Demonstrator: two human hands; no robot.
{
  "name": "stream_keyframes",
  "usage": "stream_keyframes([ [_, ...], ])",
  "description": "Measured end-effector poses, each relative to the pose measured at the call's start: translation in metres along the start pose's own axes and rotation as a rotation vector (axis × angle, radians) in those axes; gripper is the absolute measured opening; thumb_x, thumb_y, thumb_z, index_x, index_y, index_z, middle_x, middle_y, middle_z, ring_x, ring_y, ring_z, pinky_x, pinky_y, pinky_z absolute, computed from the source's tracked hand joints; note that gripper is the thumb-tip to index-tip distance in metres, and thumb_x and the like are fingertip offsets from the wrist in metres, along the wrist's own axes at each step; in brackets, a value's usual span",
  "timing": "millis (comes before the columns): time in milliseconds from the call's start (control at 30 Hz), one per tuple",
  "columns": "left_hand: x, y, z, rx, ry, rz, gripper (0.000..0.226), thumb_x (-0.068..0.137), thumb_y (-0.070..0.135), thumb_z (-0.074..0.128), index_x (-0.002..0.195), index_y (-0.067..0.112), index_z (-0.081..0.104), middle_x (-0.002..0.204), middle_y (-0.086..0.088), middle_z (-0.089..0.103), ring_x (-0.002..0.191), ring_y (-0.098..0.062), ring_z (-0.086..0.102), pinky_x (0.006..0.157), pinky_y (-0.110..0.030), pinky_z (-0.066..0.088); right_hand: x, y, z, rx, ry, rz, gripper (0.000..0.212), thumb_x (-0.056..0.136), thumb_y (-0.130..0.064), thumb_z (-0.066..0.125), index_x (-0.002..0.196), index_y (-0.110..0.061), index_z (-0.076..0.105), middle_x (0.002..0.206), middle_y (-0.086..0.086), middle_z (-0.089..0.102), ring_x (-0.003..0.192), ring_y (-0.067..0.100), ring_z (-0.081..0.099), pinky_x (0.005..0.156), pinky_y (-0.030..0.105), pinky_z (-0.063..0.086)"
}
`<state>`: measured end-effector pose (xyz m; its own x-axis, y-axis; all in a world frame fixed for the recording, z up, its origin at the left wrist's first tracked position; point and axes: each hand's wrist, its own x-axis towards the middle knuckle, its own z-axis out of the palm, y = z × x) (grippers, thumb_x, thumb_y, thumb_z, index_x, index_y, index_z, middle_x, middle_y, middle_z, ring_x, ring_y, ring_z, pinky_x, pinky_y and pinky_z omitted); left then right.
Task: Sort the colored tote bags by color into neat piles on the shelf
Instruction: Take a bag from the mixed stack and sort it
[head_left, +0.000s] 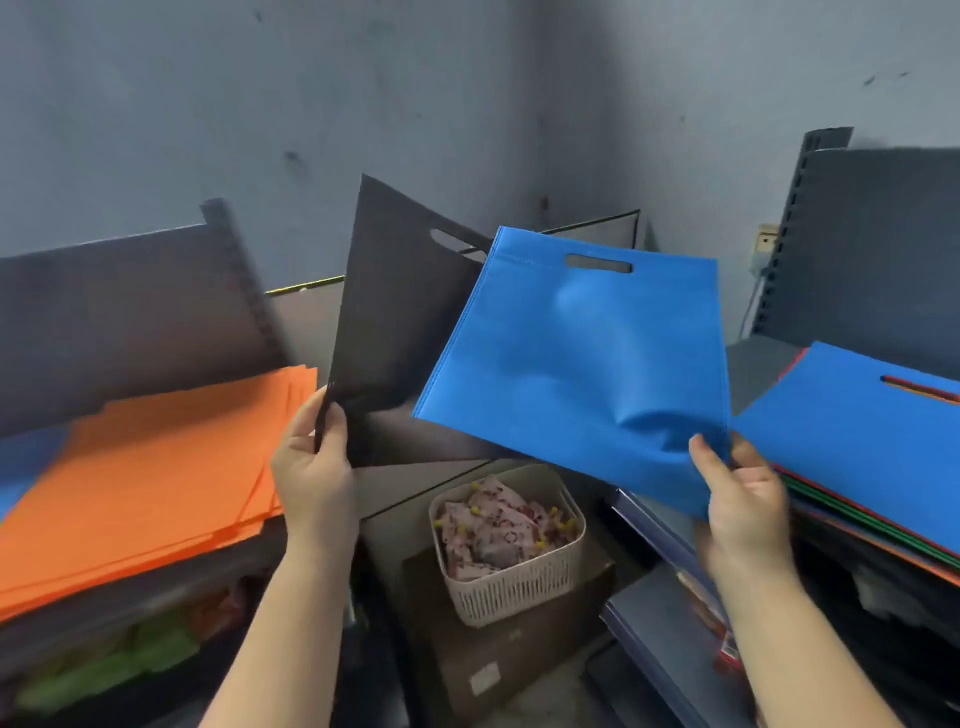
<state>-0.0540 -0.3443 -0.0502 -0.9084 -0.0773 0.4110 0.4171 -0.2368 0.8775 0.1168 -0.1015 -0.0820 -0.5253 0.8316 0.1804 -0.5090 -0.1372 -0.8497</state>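
Out past the left hand, a stack of flat orange non-woven tote bags (150, 467) lies on the dark grey metal shelf (119, 312), its sheets slightly fanned at the near edge, with a sliver of blue showing beneath it at the frame's border. The left hand (311, 467) is raised with its forearm coming up from below, thumb and fingers pinching the lower corner of a flat black non-woven tote bag with a die-cut handle slot (400, 312); the bag stands almost upright above the hand, leaning a little away. Below and between the two hands sits a cream slotted plastic basket (511, 582) holding pink printed wrappers, resting on a brown cardboard box (514, 654). The right hand (748, 499) grips the lower right corner of a bright blue non-woven tote bag with a cut-out handle (587, 364), which spreads up and to the left of that hand, rumpled near the grip; the hand itself is motion-blurred. Beyond the right hand a mixed pile of flat tote bags with a blue one on top (857, 431) lies on another shelf, with red, green and orange edges showing underneath and its far side cut off by the frame.
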Motion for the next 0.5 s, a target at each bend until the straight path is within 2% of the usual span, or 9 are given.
stream_keyframes([
  [67,0.003,0.014,-0.041,-0.045,0.078,-0.006,0.024,0.097,0.013,0.05,0.1,0.026,0.07,0.1,-0.004,0.068,0.092,-0.026,0.061,0.08,-0.04,0.049,-0.012,0.012,0.031,0.034,-0.076,0.05,0.022,0.095,-0.004,0.05,0.095,-0.018,0.066,0.083,-0.009,0.075,0.075,0.008,0.071,0.062,0.02,0.057],
  [200,0.003,0.042,-0.119,-0.116,0.209,0.03,0.023,0.098,0.006,0.047,0.108,0.014,0.065,0.1,-0.001,0.069,0.102,-0.024,0.06,0.099,-0.045,0.043,-0.043,0.031,0.09,0.105,-0.193,0.107,0.03,0.094,-0.005,0.051,0.086,-0.023,0.074,0.084,-0.009,0.074,0.077,0.007,0.07,0.065,0.021,0.057],
  [267,0.003,0.056,-0.157,-0.135,0.265,0.049,0.026,0.098,0.004,0.045,0.101,0.017,0.067,0.098,0.001,0.07,0.102,-0.023,0.06,0.104,-0.048,0.041,-0.066,0.038,0.121,0.134,-0.264,0.136,0.033,0.093,-0.007,0.052,0.084,-0.028,0.076,0.086,-0.009,0.074,0.079,0.007,0.07,0.067,0.021,0.057],
  [400,0.004,0.078,-0.236,-0.162,0.388,0.071,0.032,0.096,0.005,0.048,0.087,0.023,0.073,0.089,0.006,0.073,0.09,-0.015,0.064,0.103,-0.047,0.042,-0.115,0.053,0.181,0.192,-0.383,0.201,0.023,0.095,-0.009,0.051,0.093,-0.021,0.07,0.089,-0.007,0.074,0.081,0.008,0.07,0.067,0.022,0.058],
  [500,0.006,0.093,-0.296,-0.131,0.471,0.095,0.036,0.096,0.006,0.05,0.084,0.027,0.076,0.09,0.007,0.072,0.097,-0.02,0.061,0.104,-0.046,0.042,-0.154,0.065,0.222,0.223,-0.407,0.23,0.022,0.096,-0.005,0.048,0.096,-0.018,0.065,0.086,-0.008,0.074,0.081,0.007,0.069,0.072,0.022,0.057],
])
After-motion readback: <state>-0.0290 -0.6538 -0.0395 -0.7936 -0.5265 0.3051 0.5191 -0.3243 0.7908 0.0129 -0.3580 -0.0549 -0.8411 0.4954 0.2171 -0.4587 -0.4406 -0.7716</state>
